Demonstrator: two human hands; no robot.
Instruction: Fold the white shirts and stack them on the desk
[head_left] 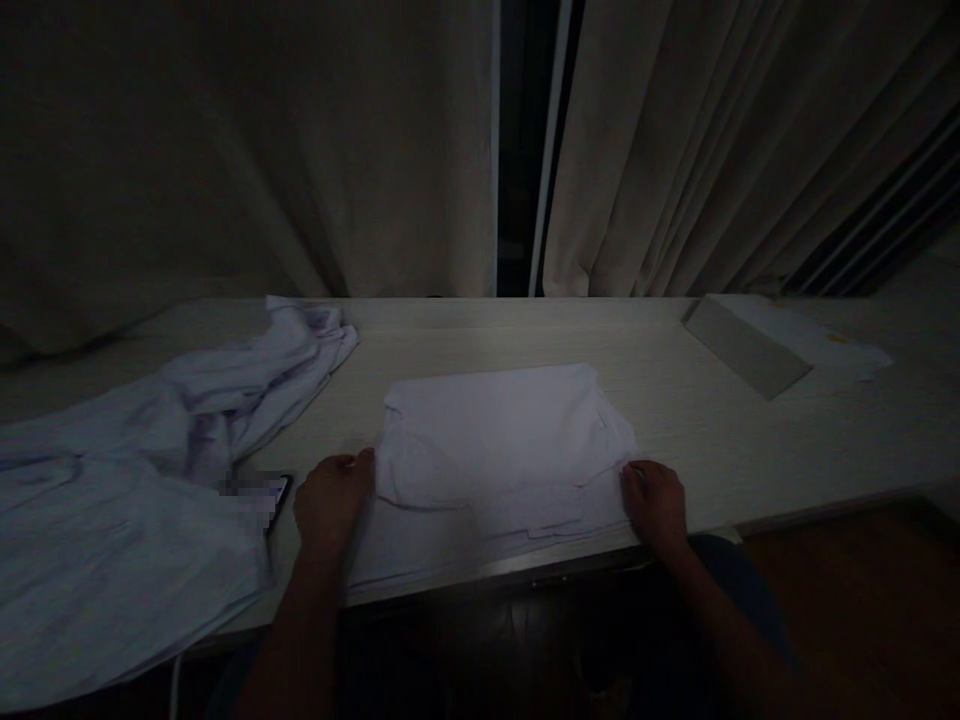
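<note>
A white garment, seemingly a shirt (502,430), lies partly folded on the pale desk in front of me, its lower layer reaching the front edge. My left hand (334,500) is closed at its left side, thumb and fingertips pinching the cloth edge. On the opposite side my right hand (655,500) pinches the right edge in the same way. The fabric between the hands lies mostly flat, with small creases and a turned-over strip near the front.
More white clothing (112,510) is heaped at the left, hanging over the front edge. A phone (281,500) lies partly beside it. A box-like object (750,345) sits at the back right of the desk (750,440). Curtains (375,150) hang behind. The room is dim.
</note>
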